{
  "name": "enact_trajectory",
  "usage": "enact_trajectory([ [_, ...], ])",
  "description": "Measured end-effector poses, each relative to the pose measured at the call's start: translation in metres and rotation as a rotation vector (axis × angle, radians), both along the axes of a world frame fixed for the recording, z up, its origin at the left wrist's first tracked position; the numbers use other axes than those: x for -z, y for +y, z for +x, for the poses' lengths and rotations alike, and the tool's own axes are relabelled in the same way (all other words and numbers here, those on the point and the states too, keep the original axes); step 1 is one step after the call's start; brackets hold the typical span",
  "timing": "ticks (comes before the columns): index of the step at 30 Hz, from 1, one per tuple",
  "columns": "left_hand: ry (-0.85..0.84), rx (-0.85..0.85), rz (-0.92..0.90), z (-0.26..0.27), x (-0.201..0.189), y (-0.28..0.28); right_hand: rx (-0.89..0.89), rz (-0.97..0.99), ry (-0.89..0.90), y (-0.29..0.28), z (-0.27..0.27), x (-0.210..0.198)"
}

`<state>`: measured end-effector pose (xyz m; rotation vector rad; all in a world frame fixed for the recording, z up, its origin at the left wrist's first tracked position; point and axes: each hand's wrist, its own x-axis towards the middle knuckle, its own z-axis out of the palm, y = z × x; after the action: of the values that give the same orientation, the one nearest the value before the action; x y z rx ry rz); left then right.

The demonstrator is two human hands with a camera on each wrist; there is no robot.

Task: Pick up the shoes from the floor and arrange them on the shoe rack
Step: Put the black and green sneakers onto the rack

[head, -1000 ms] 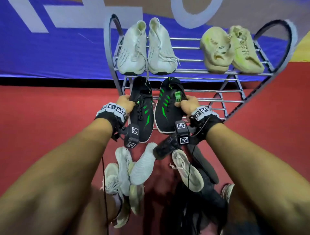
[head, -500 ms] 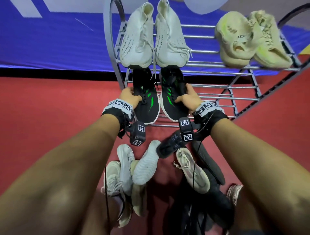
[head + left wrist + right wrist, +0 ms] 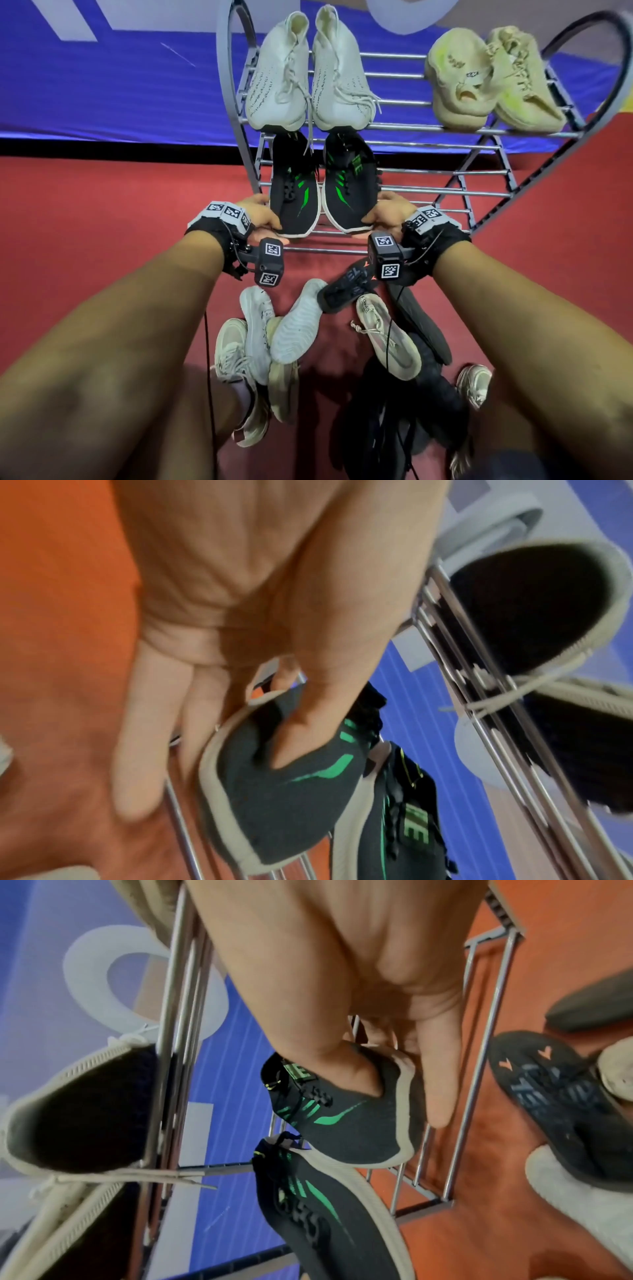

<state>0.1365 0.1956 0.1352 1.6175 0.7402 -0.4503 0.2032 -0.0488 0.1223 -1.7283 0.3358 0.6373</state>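
A black pair with green stripes lies side by side on the second shelf of the metal shoe rack [image 3: 428, 127], toes toward me. My left hand [image 3: 258, 214] grips the toe of the left black shoe [image 3: 294, 192]. In the left wrist view the thumb [image 3: 308, 723] presses on top of that shoe [image 3: 284, 804] and the fingers lie along its sole. My right hand [image 3: 388, 214] grips the toe of the right black shoe [image 3: 349, 185]. In the right wrist view the thumb [image 3: 325, 1042] sits on that shoe [image 3: 356, 1129].
A white pair [image 3: 308, 78] and a cream pair [image 3: 489, 82] fill the top shelf. On the red floor below my wrists lie white shoes [image 3: 294, 325], a black slipper [image 3: 342, 287], a cream shoe [image 3: 387, 339] and dark shoes [image 3: 421, 404]. The shelf bars right of the black pair are bare.
Both hands have pushed the black pair forward, from held in front of the rack to lying on the second shelf under the white pair. My grip has shifted back to the toes.
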Motion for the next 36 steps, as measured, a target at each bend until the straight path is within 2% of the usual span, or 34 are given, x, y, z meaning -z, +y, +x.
enact_trajectory([
  [3, -0.078, -0.157, -0.124, 0.001, -0.009, 0.001, 0.15, 0.157, -0.002, 0.007, -0.004, 0.0],
  [10, -0.167, -0.357, -0.222, 0.028, -0.009, 0.009, 0.254, 0.303, -0.051, 0.028, 0.014, -0.002],
  [14, -0.178, -0.343, -0.093, 0.042, 0.004, 0.002, 0.251, 0.29, -0.07, 0.029, 0.029, 0.002],
  [18, -0.193, -0.288, 0.041, 0.042, 0.014, -0.006, 0.214, 0.18, -0.103, 0.028, 0.034, 0.012],
  [20, -0.225, -0.329, 0.054, 0.046, 0.017, -0.003, 0.219, 0.163, -0.136, 0.029, 0.033, 0.013],
  [27, -0.351, -0.483, 0.103, 0.053, 0.025, 0.002, 0.297, 0.306, -0.18, 0.03, 0.025, 0.016],
  [29, -0.358, -0.482, 0.114, 0.055, 0.031, 0.001, 0.27, 0.294, -0.186, 0.032, 0.024, 0.016],
  [33, -0.303, -0.356, 0.129, 0.054, 0.036, 0.001, 0.121, 0.117, -0.201, 0.034, 0.023, 0.017],
  [36, -0.289, -0.243, 0.29, 0.048, 0.034, 0.006, 0.032, -0.021, -0.22, 0.031, 0.024, 0.014],
])
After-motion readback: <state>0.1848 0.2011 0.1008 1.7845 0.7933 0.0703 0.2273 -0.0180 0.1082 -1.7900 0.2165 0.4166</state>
